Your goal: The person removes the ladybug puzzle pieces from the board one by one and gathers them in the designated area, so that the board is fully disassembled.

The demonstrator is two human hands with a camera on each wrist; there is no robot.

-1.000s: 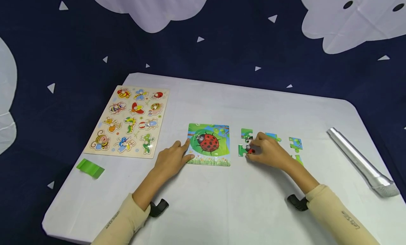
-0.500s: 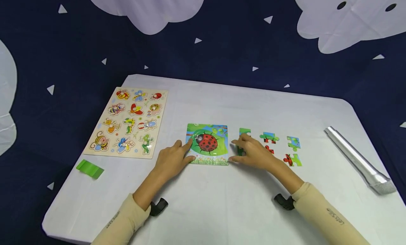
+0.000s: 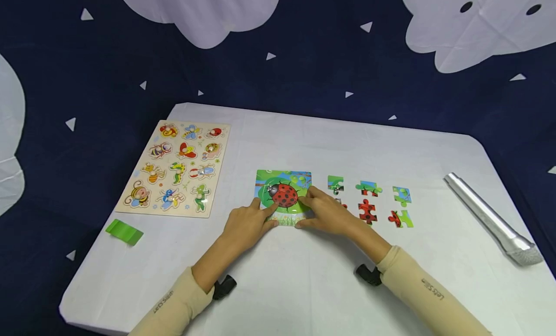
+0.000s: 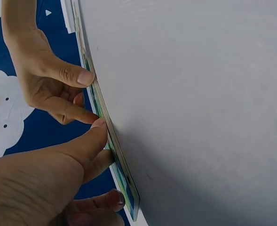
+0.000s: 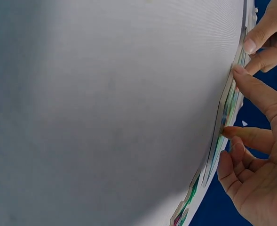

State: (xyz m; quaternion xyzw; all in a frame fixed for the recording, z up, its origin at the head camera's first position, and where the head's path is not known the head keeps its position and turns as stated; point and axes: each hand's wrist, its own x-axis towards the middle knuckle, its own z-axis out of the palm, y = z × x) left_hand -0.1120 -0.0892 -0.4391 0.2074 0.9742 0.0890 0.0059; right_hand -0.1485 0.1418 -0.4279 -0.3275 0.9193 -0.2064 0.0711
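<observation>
A square ladybug picture board [image 3: 284, 193] lies flat on the white table in the head view. My left hand [image 3: 245, 226] reaches over its left part, index finger stretched onto the picture and thumb at the near edge. From the other side, my right hand [image 3: 332, 214] touches the right part with index finger and thumb spread. In the left wrist view, the left thumb [image 4: 98, 134] rests against the board's near edge. The right wrist view has the right hand [image 5: 260, 174] with fingertips at that edge. Both hands partly cover the picture.
Several loose jigsaw pieces lie right of the board, among them a red one [image 3: 367, 211] and a blue-green one [image 3: 402, 195]. A wooden insect peg puzzle [image 3: 173, 169] lies left, with a green strip [image 3: 124, 232] below it. A silver tube-like object [image 3: 491, 217] lies far right.
My right hand has left the jigsaw pieces, moved left and come onto the ladybug board. My left hand has shifted right, farther over the picture. More loose pieces are uncovered.
</observation>
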